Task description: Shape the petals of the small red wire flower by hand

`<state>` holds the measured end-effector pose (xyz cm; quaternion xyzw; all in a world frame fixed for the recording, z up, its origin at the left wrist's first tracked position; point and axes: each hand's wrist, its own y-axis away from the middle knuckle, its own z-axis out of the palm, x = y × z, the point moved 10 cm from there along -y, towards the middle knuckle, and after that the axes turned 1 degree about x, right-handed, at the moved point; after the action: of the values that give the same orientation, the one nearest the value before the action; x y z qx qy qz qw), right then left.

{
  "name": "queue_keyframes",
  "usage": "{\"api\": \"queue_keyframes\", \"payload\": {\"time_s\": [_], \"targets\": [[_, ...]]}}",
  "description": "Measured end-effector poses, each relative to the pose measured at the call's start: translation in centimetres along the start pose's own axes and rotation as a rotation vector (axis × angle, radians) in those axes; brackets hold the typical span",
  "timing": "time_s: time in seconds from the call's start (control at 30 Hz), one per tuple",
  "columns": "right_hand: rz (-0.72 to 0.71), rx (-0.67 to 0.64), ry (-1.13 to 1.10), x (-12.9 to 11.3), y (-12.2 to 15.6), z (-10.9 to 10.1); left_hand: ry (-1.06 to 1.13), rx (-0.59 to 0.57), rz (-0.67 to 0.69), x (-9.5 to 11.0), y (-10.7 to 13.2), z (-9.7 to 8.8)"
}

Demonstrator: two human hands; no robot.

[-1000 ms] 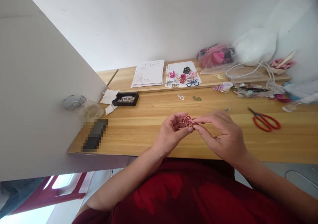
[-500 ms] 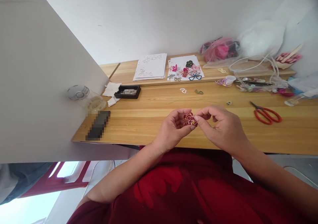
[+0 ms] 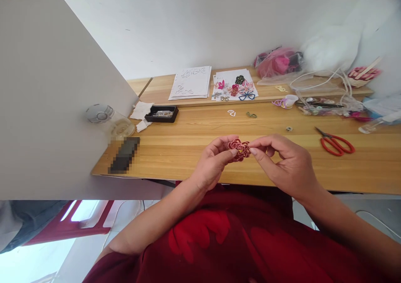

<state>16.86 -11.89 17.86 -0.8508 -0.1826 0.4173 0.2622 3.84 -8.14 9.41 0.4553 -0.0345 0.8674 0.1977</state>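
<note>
"Pale walls stand around a wooden table; red-handled scissors lie to the right, a small round piece just beyond the right hand, and a black tray well off to the left."

"And the dark red flower; where is that?"

"Up over the near part of the table, between both hands; the left hand grips its left side, thumb on top; the right pinches its right edge with thumb and forefinger."

"What differs from half a second ago?"

"Its face is turned up more fully, so the looped petals and yellow centre show clearly; the left thumb, then at the lower edge, now lies across the petals; scissors, round piece and tray have stayed put."
</note>
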Motion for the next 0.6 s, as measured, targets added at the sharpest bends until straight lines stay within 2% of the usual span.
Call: {"api": "queue_keyframes", "payload": {"time_s": [0.23, 0.6], "targets": [[-0.06, -0.015, 0.02, -1.3, 0.4, 0.1, 0.017, -0.014, 0.006, 0.0, 0.2, 0.2], [-0.069, 0.004, 0.043, -1.3, 1.0, 0.3, -0.058, 0.016, 0.02, -0.2, 0.4, -0.2]]}}
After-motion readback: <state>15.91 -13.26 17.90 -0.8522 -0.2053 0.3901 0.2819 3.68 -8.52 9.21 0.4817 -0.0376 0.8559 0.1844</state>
